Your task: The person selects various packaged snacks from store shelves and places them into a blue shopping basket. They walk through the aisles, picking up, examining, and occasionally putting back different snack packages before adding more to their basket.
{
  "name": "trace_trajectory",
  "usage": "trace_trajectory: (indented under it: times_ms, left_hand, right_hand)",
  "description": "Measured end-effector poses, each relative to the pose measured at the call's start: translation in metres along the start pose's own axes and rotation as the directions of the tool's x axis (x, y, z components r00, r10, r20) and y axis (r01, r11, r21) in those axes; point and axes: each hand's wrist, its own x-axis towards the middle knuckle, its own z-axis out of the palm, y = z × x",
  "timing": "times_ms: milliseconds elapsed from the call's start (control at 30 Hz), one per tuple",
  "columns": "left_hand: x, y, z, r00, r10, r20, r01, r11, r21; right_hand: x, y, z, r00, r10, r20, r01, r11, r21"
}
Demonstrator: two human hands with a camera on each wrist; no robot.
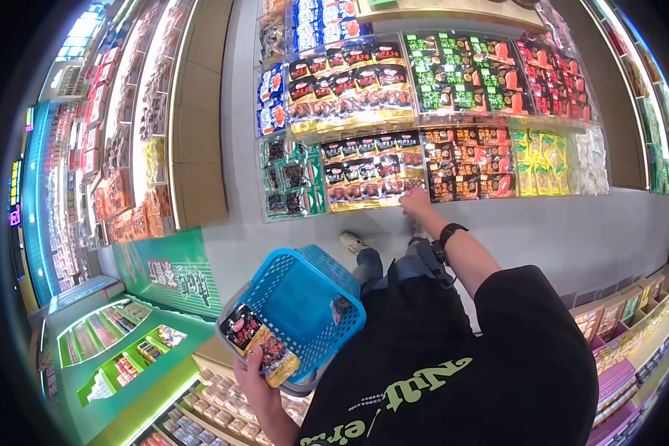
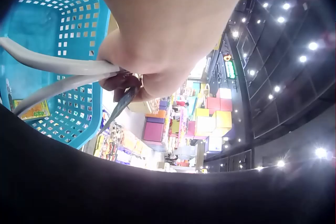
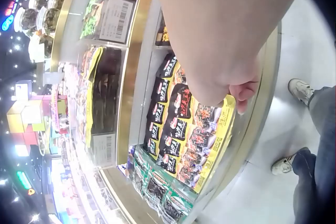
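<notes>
My left hand grips the grey handles of a blue plastic basket and also holds a black-and-gold snack bag. In the left wrist view that bag shows nearly edge-on below the fingers. A small dark packet lies inside the basket, against its wall. At the front edge of the display, my right hand pinches the gold edge of another black-and-gold snack bag with curled fingers; the thumb is hidden. Similar snack bags lie in rows beside it.
Green packets lie left of those rows, with orange-black packets and yellow packets to the right. A raised tier with price tags stands behind. Grey floor surrounds the display; more stocked shelves are behind the person.
</notes>
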Motion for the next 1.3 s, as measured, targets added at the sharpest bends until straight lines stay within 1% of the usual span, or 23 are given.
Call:
trace_trajectory:
  times_ms: [33, 100, 133, 267, 333, 367, 433, 467, 500, 567, 633, 767, 833, 867, 900, 967, 1033, 1100, 1133, 1167, 1200, 1233, 1300]
  left_hand:
    - [0.003, 0.001, -0.003, 1.0, 0.004, 0.003, -0.004, 1.0, 0.004]
    - [0.008, 0.0, -0.01, 0.999, -0.017, 0.037, 0.016, 1.0, 0.017]
    - [0.011, 0.001, -0.012, 0.999, -0.014, 0.041, 0.013, 1.0, 0.019]
    - [0.021, 0.0, -0.014, 0.998, -0.008, 0.06, 0.008, 1.0, 0.011]
    - [0.025, 0.004, -0.008, 0.997, 0.009, 0.083, -0.01, 1.0, 0.014]
    - [0.023, 0.008, -0.002, 0.992, 0.032, 0.12, -0.031, 0.999, -0.008]
    - [0.026, 0.013, 0.002, 0.991, 0.063, 0.119, -0.057, 0.997, -0.048]
    - [0.037, 0.012, 0.005, 0.975, 0.062, 0.214, -0.062, 0.998, -0.005]
    - [0.047, 0.014, 0.007, 0.948, 0.065, 0.313, -0.08, 0.996, 0.034]
    - [0.054, 0.015, 0.01, 0.939, 0.08, 0.334, -0.093, 0.995, 0.022]
    - [0.058, 0.019, 0.018, 0.92, 0.107, 0.377, -0.117, 0.993, 0.004]
    - [0.063, 0.023, 0.021, 0.88, 0.134, 0.456, -0.171, 0.984, 0.041]
    - [0.064, 0.024, 0.023, 0.854, 0.14, 0.501, -0.179, 0.983, 0.03]
    - [0.064, 0.025, 0.023, 0.847, 0.134, 0.514, -0.171, 0.985, 0.025]
    - [0.065, 0.026, 0.023, 0.846, 0.137, 0.515, -0.168, 0.986, 0.014]
    - [0.066, 0.027, 0.021, 0.849, 0.141, 0.51, -0.163, 0.987, -0.002]
    - [0.069, 0.025, 0.017, 0.841, 0.147, 0.52, -0.172, 0.985, 0.0]
    - [0.072, 0.024, 0.012, 0.864, 0.167, 0.474, -0.18, 0.983, -0.019]
    - [0.073, 0.023, 0.009, 0.877, 0.173, 0.448, -0.178, 0.984, -0.03]
    - [0.073, 0.023, 0.007, 0.879, 0.17, 0.446, -0.177, 0.984, -0.027]
    - [0.072, 0.024, 0.005, 0.896, 0.17, 0.409, -0.167, 0.985, -0.044]
    - [0.072, 0.024, 0.002, 0.912, 0.169, 0.373, -0.158, 0.986, -0.06]
    - [0.075, 0.02, -0.006, 0.928, 0.169, 0.333, -0.162, 0.986, -0.048]
  right_hand:
    - [0.006, 0.007, 0.005, 1.0, 0.001, -0.001, -0.001, 1.0, 0.006]
    - [0.008, 0.009, 0.011, 0.983, -0.136, -0.121, 0.096, 0.953, -0.288]
    - [0.003, 0.006, 0.011, 0.973, -0.159, -0.168, 0.093, 0.934, -0.345]
    - [-0.029, -0.018, -0.008, 0.964, -0.24, -0.117, 0.18, 0.908, -0.379]
    - [-0.065, -0.049, -0.021, 0.936, -0.35, 0.025, 0.349, 0.937, 0.019]
    - [-0.08, -0.063, -0.025, 0.932, -0.36, 0.025, 0.36, 0.933, 0.014]
    - [-0.118, -0.092, -0.027, 0.798, -0.532, 0.282, 0.476, 0.844, 0.246]
    - [-0.148, -0.115, -0.036, 0.722, -0.514, 0.463, 0.41, 0.857, 0.312]
    - [-0.178, -0.144, -0.049, 0.613, -0.494, 0.617, 0.34, 0.869, 0.359]
    - [-0.236, -0.189, -0.061, 0.44, -0.458, 0.772, 0.284, 0.887, 0.364]
    - [-0.263, -0.201, -0.051, 0.265, -0.487, 0.832, 0.307, 0.861, 0.406]
    - [-0.296, -0.212, -0.026, 0.265, -0.515, 0.815, 0.447, 0.815, 0.369]
    - [-0.298, -0.202, -0.01, 0.34, -0.539, 0.771, 0.383, 0.828, 0.41]
    - [-0.296, -0.19, 0.001, 0.311, -0.603, 0.734, 0.391, 0.786, 0.48]
    - [-0.296, -0.188, 0.001, 0.327, -0.598, 0.732, 0.391, 0.791, 0.471]
    - [-0.298, -0.185, -0.002, 0.259, -0.531, 0.807, 0.37, 0.826, 0.425]
    - [-0.295, -0.187, -0.015, 0.295, -0.542, 0.787, 0.369, 0.824, 0.429]
    - [-0.28, -0.18, -0.025, 0.509, -0.579, 0.637, 0.293, 0.812, 0.505]
    - [-0.267, -0.172, -0.028, 0.683, -0.567, 0.459, 0.325, 0.8, 0.505]
    - [-0.246, -0.157, -0.027, 0.813, -0.524, 0.255, 0.355, 0.793, 0.496]
    - [-0.206, -0.134, -0.021, 0.84, -0.542, 0.025, 0.498, 0.788, 0.363]
    - [-0.164, -0.108, -0.013, 0.8, -0.564, -0.205, 0.598, 0.777, 0.196]
    - [-0.106, -0.07, -0.009, 0.788, -0.507, -0.35, 0.55, 0.835, 0.029]
